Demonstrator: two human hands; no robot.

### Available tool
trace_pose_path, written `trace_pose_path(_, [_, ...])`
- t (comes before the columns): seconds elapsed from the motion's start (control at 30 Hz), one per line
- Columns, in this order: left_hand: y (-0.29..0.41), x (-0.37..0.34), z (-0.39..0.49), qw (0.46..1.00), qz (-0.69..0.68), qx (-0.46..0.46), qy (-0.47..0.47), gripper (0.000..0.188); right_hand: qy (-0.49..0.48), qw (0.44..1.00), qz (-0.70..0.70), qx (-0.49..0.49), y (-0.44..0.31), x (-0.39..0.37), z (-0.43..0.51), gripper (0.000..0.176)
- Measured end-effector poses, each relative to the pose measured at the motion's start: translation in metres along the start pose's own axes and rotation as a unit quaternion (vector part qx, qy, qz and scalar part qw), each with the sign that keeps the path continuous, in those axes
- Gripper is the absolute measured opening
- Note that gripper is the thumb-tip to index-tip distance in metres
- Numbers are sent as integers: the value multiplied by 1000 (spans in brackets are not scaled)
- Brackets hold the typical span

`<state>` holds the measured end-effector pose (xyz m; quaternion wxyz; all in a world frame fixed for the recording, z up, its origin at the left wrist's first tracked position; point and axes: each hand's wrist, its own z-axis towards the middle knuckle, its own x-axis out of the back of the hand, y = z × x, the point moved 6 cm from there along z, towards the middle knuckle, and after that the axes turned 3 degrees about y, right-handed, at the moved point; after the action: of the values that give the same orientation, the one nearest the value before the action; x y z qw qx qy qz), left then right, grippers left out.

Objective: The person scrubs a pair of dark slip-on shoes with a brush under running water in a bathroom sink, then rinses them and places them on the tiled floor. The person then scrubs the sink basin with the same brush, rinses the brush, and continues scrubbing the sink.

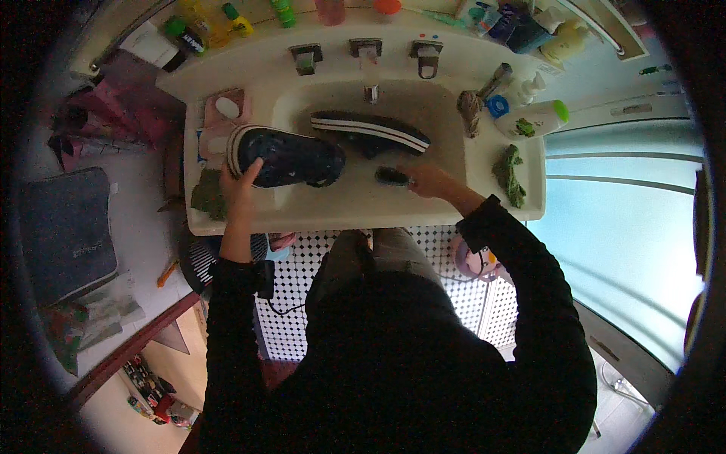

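My left hand [240,187] grips a dark navy shoe [289,158] with a white, striped sole edge, over the left side of the white washbasin [363,213]. Its thumb lies on the shoe's dark, wet-looking face. Lower in the basin my right hand [434,180] holds a small dark brush [391,176], apart from the shoe. A second dark shoe [374,131] rests on its side inside the basin, below the spout [371,93]. Its white striped sole edge faces up towards me.
Soap [227,108] sits on the basin's left ledge above a green cloth [210,194]. On the right ledge are a white bottle [530,120], a blue tape-like ring [498,106] and another green cloth [510,176]. Left of the basin, a dark pouch [68,232] lies on a counter.
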<state>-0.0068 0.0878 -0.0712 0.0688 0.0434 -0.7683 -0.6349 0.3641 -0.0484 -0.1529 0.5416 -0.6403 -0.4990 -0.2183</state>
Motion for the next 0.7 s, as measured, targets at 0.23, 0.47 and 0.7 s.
trace_pose_path(0.23, [-35, 15, 12, 987, -123, 105, 4, 57, 69, 993, -58, -74, 74, 20, 42, 46])
trace_pose_path(0.47, [-38, 12, -15, 958, -195, 205, 40, 57, 266, 961, -68, -12, 106, 97, 100, 44])
trace_pose_path(0.7, [-54, -32, -35, 943, -269, 196, -9, 56, 308, 814, 460, -177, 137, 92, 106, 47])
